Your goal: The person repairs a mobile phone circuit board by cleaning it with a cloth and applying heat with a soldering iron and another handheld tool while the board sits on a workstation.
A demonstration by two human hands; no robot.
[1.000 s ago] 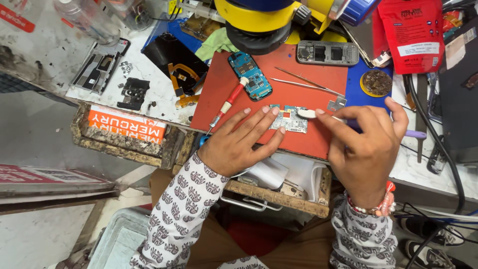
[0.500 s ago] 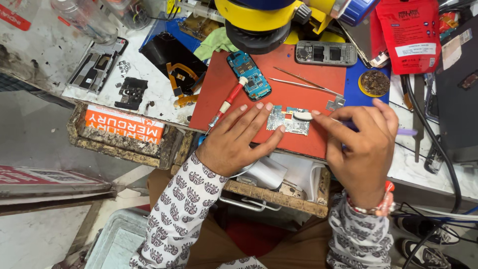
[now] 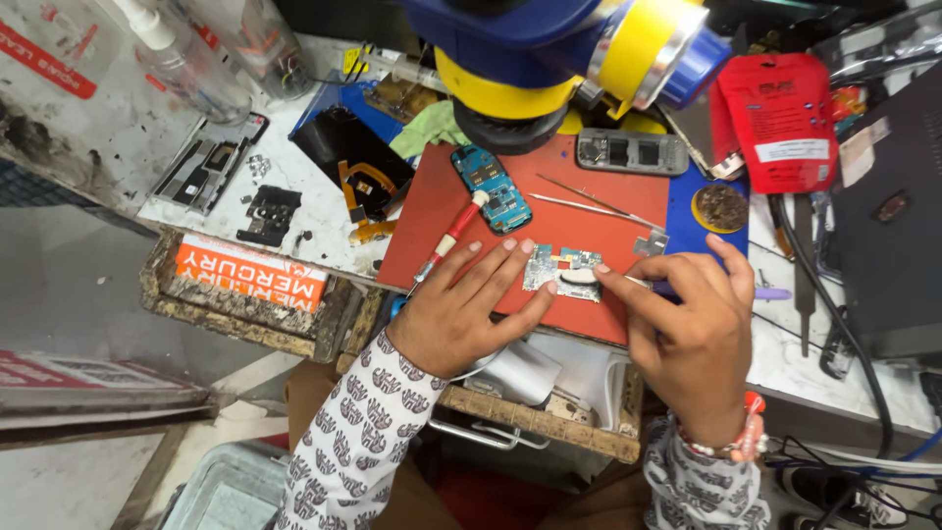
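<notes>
A small green circuit board lies on a red work mat. My left hand rests flat on the mat's near edge, fingertips touching the board's left side. My right hand pinches a thin brush-like tool with a purple handle; its white tip presses on the board. A blue phone board and a red-handled screwdriver lie on the mat beyond my left hand.
A yellow and blue microscope head overhangs the mat. Tweezers, a grey phone frame, a red pouch, a round brass-wool tin, a spray bottle and dark phone parts lie around. An open drawer sits below.
The view has closed in on the bench. My left hand stays at the board's left side; my right hand and the tool tip have shifted slightly left on the board.
</notes>
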